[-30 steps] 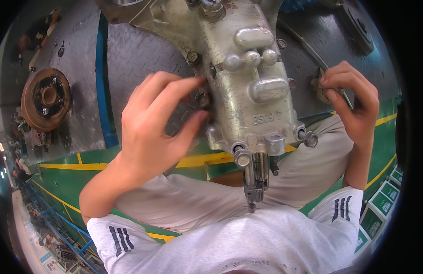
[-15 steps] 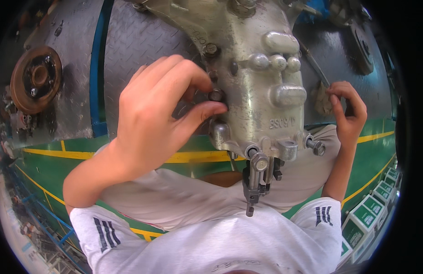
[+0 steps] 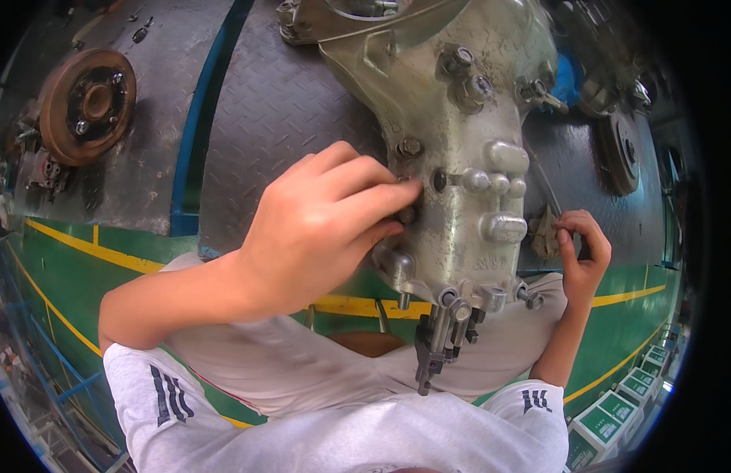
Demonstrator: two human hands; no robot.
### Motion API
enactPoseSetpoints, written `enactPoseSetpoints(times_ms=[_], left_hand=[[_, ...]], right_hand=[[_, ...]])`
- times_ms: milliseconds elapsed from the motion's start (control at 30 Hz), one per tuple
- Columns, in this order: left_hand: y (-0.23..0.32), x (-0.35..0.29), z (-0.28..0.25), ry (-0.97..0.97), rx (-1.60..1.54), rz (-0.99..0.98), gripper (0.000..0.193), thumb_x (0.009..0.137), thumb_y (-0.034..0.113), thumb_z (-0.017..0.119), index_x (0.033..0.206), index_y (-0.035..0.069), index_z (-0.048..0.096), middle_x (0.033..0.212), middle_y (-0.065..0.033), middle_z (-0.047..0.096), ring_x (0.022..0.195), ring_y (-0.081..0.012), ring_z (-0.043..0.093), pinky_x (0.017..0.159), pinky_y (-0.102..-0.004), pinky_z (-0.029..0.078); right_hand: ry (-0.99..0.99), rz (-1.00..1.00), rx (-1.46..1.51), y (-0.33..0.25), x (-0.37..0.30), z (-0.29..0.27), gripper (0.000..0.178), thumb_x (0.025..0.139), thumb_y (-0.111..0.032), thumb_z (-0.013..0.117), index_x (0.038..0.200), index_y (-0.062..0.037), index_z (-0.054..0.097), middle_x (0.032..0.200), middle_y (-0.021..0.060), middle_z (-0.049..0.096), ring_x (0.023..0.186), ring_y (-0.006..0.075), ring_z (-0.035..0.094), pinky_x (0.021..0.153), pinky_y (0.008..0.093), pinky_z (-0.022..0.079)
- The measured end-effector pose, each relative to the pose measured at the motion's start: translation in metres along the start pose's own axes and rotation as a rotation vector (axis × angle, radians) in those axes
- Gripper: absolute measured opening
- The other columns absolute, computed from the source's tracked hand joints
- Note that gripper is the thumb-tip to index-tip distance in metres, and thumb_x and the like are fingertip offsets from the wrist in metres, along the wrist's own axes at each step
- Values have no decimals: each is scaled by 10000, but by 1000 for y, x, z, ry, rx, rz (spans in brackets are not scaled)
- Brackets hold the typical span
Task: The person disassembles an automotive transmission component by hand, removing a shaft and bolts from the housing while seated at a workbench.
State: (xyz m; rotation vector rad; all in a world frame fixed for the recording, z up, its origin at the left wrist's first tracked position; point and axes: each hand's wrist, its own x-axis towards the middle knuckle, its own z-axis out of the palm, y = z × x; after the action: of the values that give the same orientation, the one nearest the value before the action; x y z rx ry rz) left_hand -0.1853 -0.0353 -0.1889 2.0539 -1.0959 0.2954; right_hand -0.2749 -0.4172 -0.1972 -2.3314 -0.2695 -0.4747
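Note:
A grey cast-metal gearbox housing (image 3: 452, 134) lies on the dark tread-plate bench in front of me, its narrow end towards my lap. My left hand (image 3: 314, 229) is at its left side, fingers and thumb closed round the dark head of a bolt (image 3: 406, 214), mostly covered by the fingers. Another bolt (image 3: 410, 147) sits just beyond it. A metal shift linkage (image 3: 444, 339) sticks out of the near end. On the right, my right hand (image 3: 584, 248) pinches the near end of a thin metal rod (image 3: 545, 181), next to a crumpled beige rag (image 3: 544, 236).
A rusty round disc (image 3: 54, 118) lies on the left plate (image 3: 164, 142), past a blue-edged gap. Another dark disc (image 3: 616, 154) and machine parts are at the right. Green-and-white boxes (image 3: 606, 422) line the floor at lower right. A brown stool seat (image 3: 361, 344) shows between my legs.
The view has shifted, so more of the housing's far end shows. My left fingers have closed further over the bolt, hiding more of its head. The right hand keeps its pinch.

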Motion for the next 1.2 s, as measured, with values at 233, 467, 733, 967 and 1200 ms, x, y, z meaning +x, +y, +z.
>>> enactPoseSetpoints(times_ms=[233, 467, 733, 967, 1200], left_hand=[[11, 7, -1, 8, -30, -174, 383, 653, 42, 889, 999, 43, 724, 933, -80, 684, 814, -294, 616, 744, -392, 510], [5, 2, 1, 10, 36, -46, 376, 663, 66, 883, 992, 74, 702, 930, -78, 675, 874, -300, 619, 734, -382, 494], [20, -1, 15, 85, 65, -60, 305, 730, 174, 844, 989, 130, 690, 951, -25, 652, 903, -244, 628, 778, -385, 453], [16, -4, 21, 162, 183, -66, 358, 699, 254, 861, 927, 113, 623, 926, -30, 591, 935, -242, 586, 807, -400, 426], [8, -5, 28, 182, 175, 47, 228, 797, 219, 795, 941, 106, 659, 946, -36, 615, 968, -250, 585, 828, -434, 414]], right_hand=[[-4, 38, -7, 3, 0, -3, 70, 852, 79, 669, 917, 60, 654, 909, 135, 680, 833, 196, 632, 754, 281, 485], [-30, 49, -20, 1, 0, -1, 78, 848, 81, 668, 920, 52, 656, 907, 132, 678, 840, 200, 639, 783, 293, 496], [-64, 133, -42, 50, -27, -23, 64, 945, 12, 625, 995, 51, 637, 960, 117, 652, 915, 203, 618, 864, 318, 492], [-187, 181, 12, 75, -19, -14, 118, 1031, -52, 597, 1071, 56, 619, 1001, 89, 622, 939, 174, 585, 893, 287, 467], [-134, 38, -81, 28, -7, -11, 116, 1006, -71, 698, 1068, 24, 726, 871, 124, 738, 729, 177, 648, 698, 297, 535]])
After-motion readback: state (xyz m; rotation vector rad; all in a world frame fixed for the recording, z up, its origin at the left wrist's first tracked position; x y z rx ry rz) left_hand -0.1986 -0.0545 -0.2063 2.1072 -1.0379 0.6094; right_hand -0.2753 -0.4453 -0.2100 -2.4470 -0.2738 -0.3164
